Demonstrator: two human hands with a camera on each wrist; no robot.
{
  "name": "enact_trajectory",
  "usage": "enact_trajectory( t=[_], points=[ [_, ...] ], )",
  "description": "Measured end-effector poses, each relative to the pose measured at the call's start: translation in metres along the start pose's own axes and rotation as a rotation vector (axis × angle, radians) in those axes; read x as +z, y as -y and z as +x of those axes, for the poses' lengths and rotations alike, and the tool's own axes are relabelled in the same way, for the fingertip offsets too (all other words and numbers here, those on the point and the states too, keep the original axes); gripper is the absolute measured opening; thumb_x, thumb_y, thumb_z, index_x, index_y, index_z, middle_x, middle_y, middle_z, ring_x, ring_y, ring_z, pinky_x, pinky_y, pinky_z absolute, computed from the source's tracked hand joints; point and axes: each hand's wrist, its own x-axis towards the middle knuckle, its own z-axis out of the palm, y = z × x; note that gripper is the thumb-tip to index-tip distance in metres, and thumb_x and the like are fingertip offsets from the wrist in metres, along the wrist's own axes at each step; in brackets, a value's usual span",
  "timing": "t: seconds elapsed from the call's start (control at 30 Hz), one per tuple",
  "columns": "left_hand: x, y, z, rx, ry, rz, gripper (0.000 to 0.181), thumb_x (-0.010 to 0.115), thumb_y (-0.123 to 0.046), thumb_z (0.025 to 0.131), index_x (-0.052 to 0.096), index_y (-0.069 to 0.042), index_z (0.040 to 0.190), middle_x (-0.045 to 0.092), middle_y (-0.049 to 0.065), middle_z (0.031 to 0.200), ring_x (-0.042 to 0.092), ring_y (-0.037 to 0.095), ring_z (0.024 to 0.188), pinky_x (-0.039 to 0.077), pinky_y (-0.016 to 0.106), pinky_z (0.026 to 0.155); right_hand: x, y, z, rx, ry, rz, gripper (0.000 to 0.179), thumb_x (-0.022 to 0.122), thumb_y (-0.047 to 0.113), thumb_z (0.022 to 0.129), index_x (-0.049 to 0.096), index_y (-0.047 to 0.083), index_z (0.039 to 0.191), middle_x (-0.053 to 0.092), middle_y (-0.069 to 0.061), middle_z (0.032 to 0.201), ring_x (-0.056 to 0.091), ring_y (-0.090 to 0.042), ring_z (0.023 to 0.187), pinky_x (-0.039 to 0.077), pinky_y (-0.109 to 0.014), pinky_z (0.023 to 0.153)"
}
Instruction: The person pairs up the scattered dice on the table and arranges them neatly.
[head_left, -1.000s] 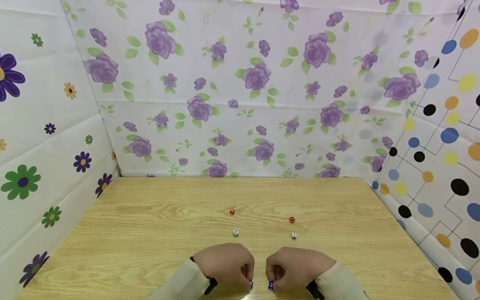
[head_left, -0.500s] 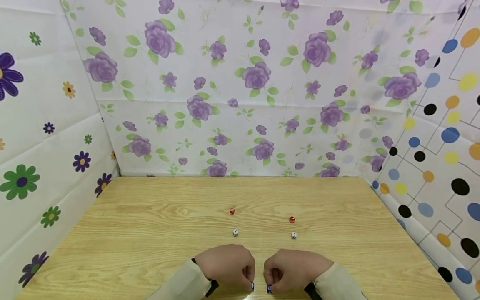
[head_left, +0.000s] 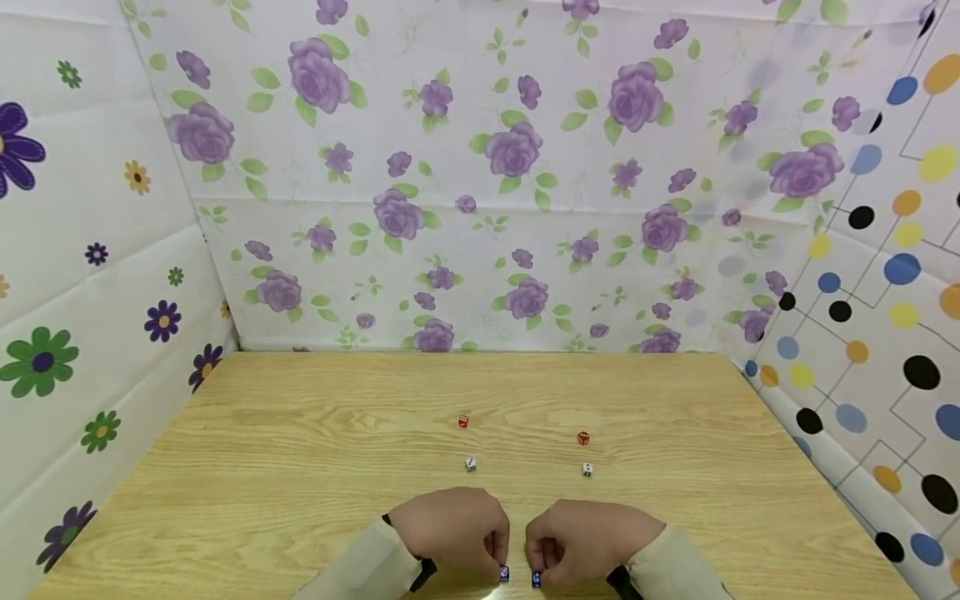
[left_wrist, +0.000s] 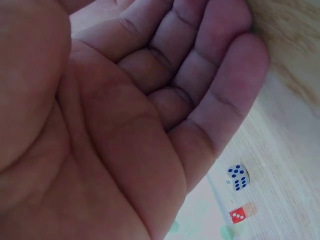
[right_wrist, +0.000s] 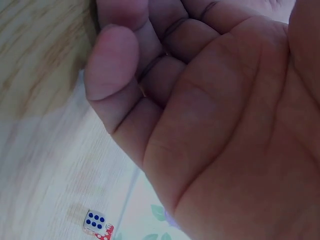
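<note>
Pinching a blue die [head_left: 504, 573] in the curled left hand [head_left: 457, 527] and a second blue die [head_left: 536, 578] in the curled right hand [head_left: 592, 537], just beside each other, well away from the far edge of the desk [head_left: 300, 433]; probably best to grip lightly by opposite sides, level with the wood, to avoid tipping or clicking together. Toward that edge, notice a white die [head_left: 471, 464] before a red die [head_left: 463, 422], and, nearer the right corner, another white die [head_left: 587, 470] before another red die [head_left: 583, 438]: small, glossy, pip-marked cubes, apparently hard plastic, on smooth, pale-grained wood.
</note>
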Motion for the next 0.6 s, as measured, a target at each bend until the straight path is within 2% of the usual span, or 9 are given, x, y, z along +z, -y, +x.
enact_trajectory(
  t=[0.27,0.43,0.6],
  points=[
    [-0.0002,-0.0052,0.0027,-0.002,0.024,-0.016,0.013,0.075,-0.018,0.077,0.067,-0.027,0.071,0.057,-0.021,0.067,0.052,-0.004,0.059,0.044,0.016,0.055,0.0017,0.0011,0.0001,-0.01,-0.008,-0.044,0.007,0.067,0.013,0.084,0.063,0.019,0.083,0.056,0.018,0.068,0.046,0.005,0.054,0.044,-0.017,0.049],
    [-0.0006,-0.0073,0.0015,-0.005,0.033,-0.027,0.011,0.076,-0.021,0.077,0.068,-0.027,0.073,0.057,-0.022,0.068,0.053,-0.005,0.061,0.045,0.016,0.056,0.0027,0.005,0.0005,-0.021,-0.014,-0.067,0.007,0.067,0.012,0.084,0.064,0.019,0.084,0.055,0.019,0.068,0.046,0.006,0.055,0.044,-0.016,0.05],
    [0.0008,-0.0089,0.0011,0.03,0.042,-0.031,0.013,0.074,-0.02,0.079,0.067,-0.028,0.071,0.057,-0.023,0.066,0.053,-0.005,0.059,0.044,0.016,0.054,0.005,0.007,0.0018,-0.019,-0.009,-0.081,0.006,0.068,0.014,0.084,0.064,0.018,0.085,0.055,0.02,0.069,0.046,0.007,0.055,0.044,-0.015,0.051]
  ],
)
